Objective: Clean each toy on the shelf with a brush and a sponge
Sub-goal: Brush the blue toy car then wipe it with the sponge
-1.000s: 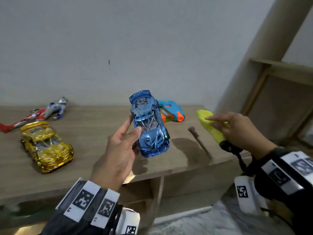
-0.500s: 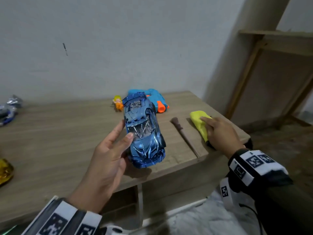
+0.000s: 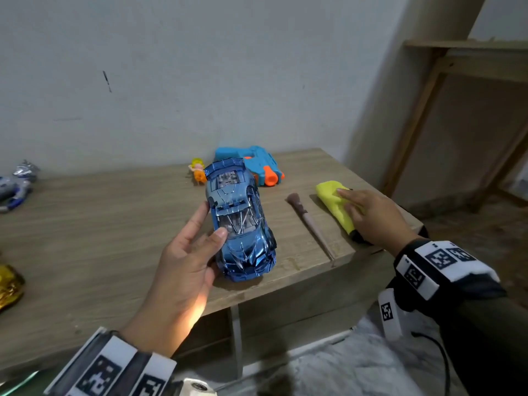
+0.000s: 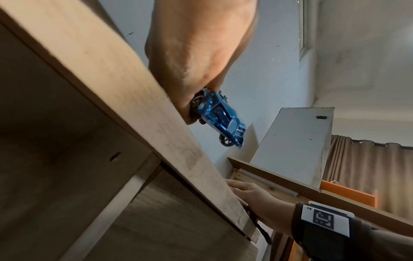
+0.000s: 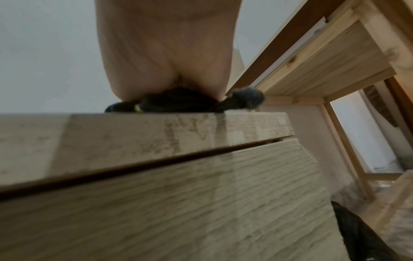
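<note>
My left hand point(image 3: 210, 224) grips a shiny blue toy car point(image 3: 240, 224), thumb on its roof, just above the front edge of the wooden shelf point(image 3: 100, 224). From below, the left wrist view shows the car point(image 4: 220, 116) sticking out of that hand point(image 4: 196, 53). A brush point(image 3: 310, 224) lies on the shelf right of the car. Beyond it a yellow sponge point(image 3: 331, 192) lies near the right end, my right hand point(image 3: 368, 215) resting on top with the index finger stretched along it. Its thumb is hidden. The right wrist view shows only the palm point(image 5: 167, 53) over the sponge's dark end point(image 5: 178, 100).
A blue and orange toy gun point(image 3: 257, 164) and a small yellow doll point(image 3: 198, 170) sit by the wall behind the car. A silver action figure point(image 3: 17, 181) and a gold car point(image 3: 8, 284) are at the far left. A wooden rack point(image 3: 457, 81) stands right of the shelf.
The right hand brought the sponge down from the air onto the shelf and now lies over it. The left hand lowered the blue car closer to the shelf. The view swung right.
</note>
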### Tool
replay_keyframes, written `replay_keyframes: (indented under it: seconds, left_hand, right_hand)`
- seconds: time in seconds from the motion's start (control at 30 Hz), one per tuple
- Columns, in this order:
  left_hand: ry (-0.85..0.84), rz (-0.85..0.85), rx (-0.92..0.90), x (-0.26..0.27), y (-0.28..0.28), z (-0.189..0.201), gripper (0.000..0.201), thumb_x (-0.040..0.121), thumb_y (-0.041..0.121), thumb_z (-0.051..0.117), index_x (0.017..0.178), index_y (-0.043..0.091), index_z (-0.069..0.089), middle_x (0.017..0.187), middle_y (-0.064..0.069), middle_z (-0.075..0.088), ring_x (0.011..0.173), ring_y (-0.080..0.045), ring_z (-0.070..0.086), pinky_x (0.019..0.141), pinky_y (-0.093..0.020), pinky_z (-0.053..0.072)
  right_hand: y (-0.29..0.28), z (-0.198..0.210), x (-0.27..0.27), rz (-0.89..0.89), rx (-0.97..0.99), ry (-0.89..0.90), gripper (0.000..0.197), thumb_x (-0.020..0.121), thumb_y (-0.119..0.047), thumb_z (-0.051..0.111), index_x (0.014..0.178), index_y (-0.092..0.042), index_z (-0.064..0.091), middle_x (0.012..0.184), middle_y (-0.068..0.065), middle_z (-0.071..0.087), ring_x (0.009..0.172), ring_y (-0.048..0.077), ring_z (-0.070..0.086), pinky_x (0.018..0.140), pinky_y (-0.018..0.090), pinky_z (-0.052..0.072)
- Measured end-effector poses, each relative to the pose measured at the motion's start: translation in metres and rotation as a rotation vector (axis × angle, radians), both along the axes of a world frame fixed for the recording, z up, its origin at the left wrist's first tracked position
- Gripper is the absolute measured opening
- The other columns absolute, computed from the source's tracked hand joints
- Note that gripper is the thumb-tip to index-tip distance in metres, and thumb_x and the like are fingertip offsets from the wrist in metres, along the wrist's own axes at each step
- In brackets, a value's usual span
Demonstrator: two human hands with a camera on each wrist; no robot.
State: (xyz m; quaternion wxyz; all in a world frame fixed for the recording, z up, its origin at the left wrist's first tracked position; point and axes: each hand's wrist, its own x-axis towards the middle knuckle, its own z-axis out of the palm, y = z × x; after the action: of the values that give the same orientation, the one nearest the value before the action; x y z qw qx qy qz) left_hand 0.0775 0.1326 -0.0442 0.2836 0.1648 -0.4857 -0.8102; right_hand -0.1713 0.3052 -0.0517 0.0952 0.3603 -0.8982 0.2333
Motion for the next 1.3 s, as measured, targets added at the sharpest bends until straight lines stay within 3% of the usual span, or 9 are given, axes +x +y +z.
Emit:
replay_keyframes:
  seconds: [0.13,0.33,0.5,0.7,0.83,1.03,1.17,1.23,1.3]
  left_hand:
    - [0.000,-0.006,-0.005,0.004,0.000,0.002,0.067,0.069,0.005,0.056,0.133,0.023,0.047,0.098,-0.004,0.074,0.090,-0.019,0.071,0.066,-0.027,0.059]
    - [-0.004,-0.013,0.001,0.012,-0.002,0.007,0.070,0.070,0.007,0.058,0.137,0.025,0.045,0.107,-0.003,0.072,0.107,-0.022,0.065,0.088,-0.038,0.050]
    - [0.009,-0.009,0.027,0.016,-0.002,0.012,0.059,0.083,0.000,0.052,0.136,0.024,0.045,0.103,-0.002,0.073,0.104,-0.021,0.066,0.092,-0.040,0.048]
    - [0.045,0.013,0.067,0.022,-0.004,0.020,0.059,0.084,-0.002,0.051,0.137,0.021,0.044,0.105,-0.003,0.072,0.104,-0.020,0.065,0.091,-0.040,0.049]
    - [0.067,0.036,0.098,0.029,-0.006,0.023,0.058,0.084,-0.004,0.051,0.137,0.020,0.044,0.108,-0.006,0.071,0.103,-0.020,0.065,0.088,-0.039,0.050]
    - [0.072,0.057,0.089,0.043,-0.013,0.027,0.059,0.084,-0.002,0.053,0.138,0.020,0.043,0.111,-0.007,0.070,0.105,-0.021,0.064,0.085,-0.036,0.051]
    - [0.073,0.096,0.090,0.053,-0.022,0.030,0.059,0.085,-0.004,0.052,0.139,0.018,0.042,0.115,-0.009,0.068,0.107,-0.023,0.063,0.088,-0.037,0.050]
    - [0.062,0.130,0.103,0.058,-0.026,0.031,0.058,0.085,-0.004,0.053,0.139,0.016,0.042,0.114,-0.009,0.068,0.106,-0.023,0.063,0.089,-0.038,0.049]
    - [0.043,0.159,0.102,0.064,-0.030,0.033,0.058,0.086,-0.004,0.053,0.139,0.014,0.042,0.115,-0.008,0.068,0.105,-0.024,0.063,0.088,-0.039,0.050]
  right_hand:
    - [0.002,0.001,0.002,-0.009,0.030,-0.003,0.037,0.091,-0.011,0.052,0.127,-0.017,0.056,0.128,0.016,0.057,0.118,0.032,0.050,0.093,0.028,0.030]
    - [0.000,0.002,0.003,-0.038,0.059,-0.003,0.038,0.090,-0.014,0.053,0.128,-0.020,0.055,0.128,0.015,0.057,0.117,0.030,0.051,0.093,0.028,0.031]
    - [-0.005,0.014,0.019,-0.055,-0.094,0.130,0.035,0.087,-0.015,0.059,0.122,-0.014,0.060,0.126,0.013,0.056,0.116,0.029,0.052,0.095,0.030,0.037]
    - [-0.017,0.027,0.054,0.035,-0.112,0.161,0.030,0.083,-0.021,0.065,0.112,-0.015,0.066,0.090,0.007,0.066,0.077,0.020,0.059,0.065,0.014,0.027]
    - [-0.022,0.015,0.072,0.022,0.066,0.002,0.045,0.080,-0.031,0.068,0.123,-0.023,0.058,0.089,0.001,0.064,0.076,0.013,0.053,0.067,0.018,0.031]
    - [-0.029,0.008,0.083,-0.015,0.022,-0.016,0.029,0.086,-0.016,0.059,0.115,-0.019,0.064,0.064,0.001,0.057,0.061,0.015,0.048,0.054,0.021,0.027]
    - [-0.040,0.021,0.093,-0.061,-0.221,-0.108,0.021,0.086,-0.011,0.056,0.099,-0.019,0.071,0.056,-0.006,0.054,0.056,0.009,0.050,0.054,0.010,0.037]
    - [-0.047,0.029,0.100,-0.049,-0.469,-0.217,0.018,0.086,-0.014,0.057,0.096,-0.017,0.072,0.066,-0.003,0.064,0.062,0.009,0.057,0.063,0.021,0.046]
    - [-0.057,0.038,0.112,0.014,-0.740,-0.405,0.016,0.088,-0.013,0.057,0.096,-0.014,0.071,0.067,0.000,0.064,0.056,0.005,0.054,0.056,0.020,0.046]
